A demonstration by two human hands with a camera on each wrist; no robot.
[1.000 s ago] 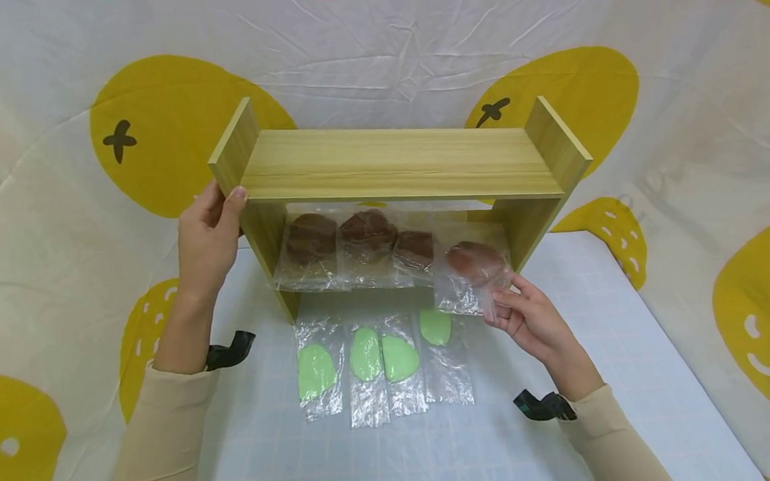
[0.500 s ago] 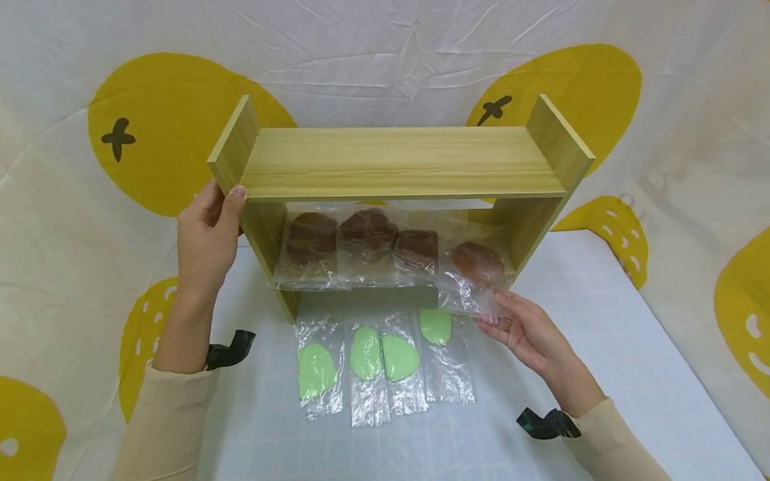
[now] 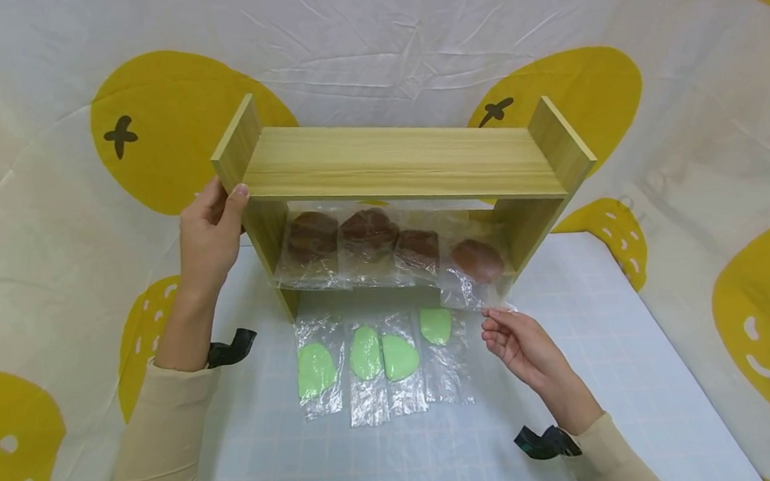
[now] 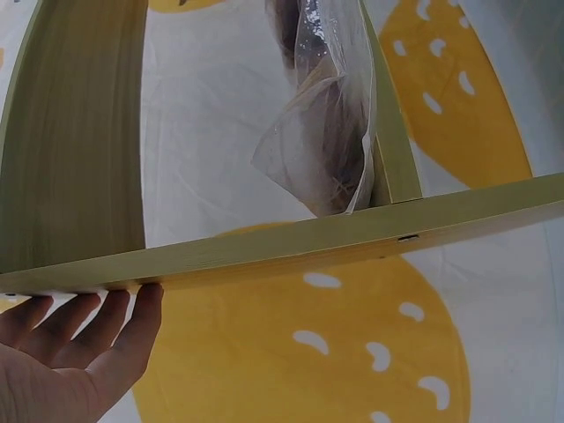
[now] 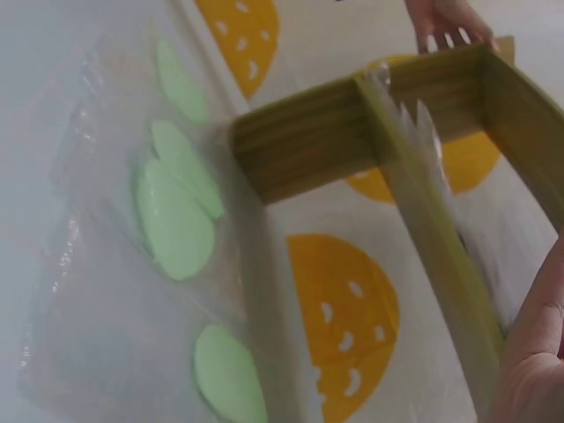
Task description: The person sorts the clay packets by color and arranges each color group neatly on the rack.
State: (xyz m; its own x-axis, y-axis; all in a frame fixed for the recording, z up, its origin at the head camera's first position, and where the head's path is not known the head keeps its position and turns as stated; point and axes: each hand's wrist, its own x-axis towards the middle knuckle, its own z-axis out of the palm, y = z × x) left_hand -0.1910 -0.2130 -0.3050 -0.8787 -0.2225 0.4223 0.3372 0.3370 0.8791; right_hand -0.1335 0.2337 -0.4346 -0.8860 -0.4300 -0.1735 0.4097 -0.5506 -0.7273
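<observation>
My left hand [image 3: 211,224] holds the left side panel of a wooden shelf [image 3: 400,160] in the head view, thumb on its front edge. In the left wrist view its fingertips rest against the panel's outer face. On the lower board lies a row of clear plastic bags, including the far-left bag [image 3: 313,270], each with a flat brown piece inside. My right hand [image 3: 528,345] is at the front edge of the rightmost bag [image 3: 460,295], pinching that edge with its fingertips. That bag, holding a brown oval piece [image 3: 477,260], sticks out past the board's front.
Several clear bags with light green oval pieces [image 3: 366,352] lie on the pale checked table [image 3: 345,468] before the shelf. Behind stands a white cloth [image 3: 376,74] with yellow shapes. Raised side panels [image 3: 559,140] flank the top board.
My right hand has slid down and toward me along the rightmost bag, from its right side to its front edge. The bag has shifted slightly right and lies flatter. My left hand stays put.
</observation>
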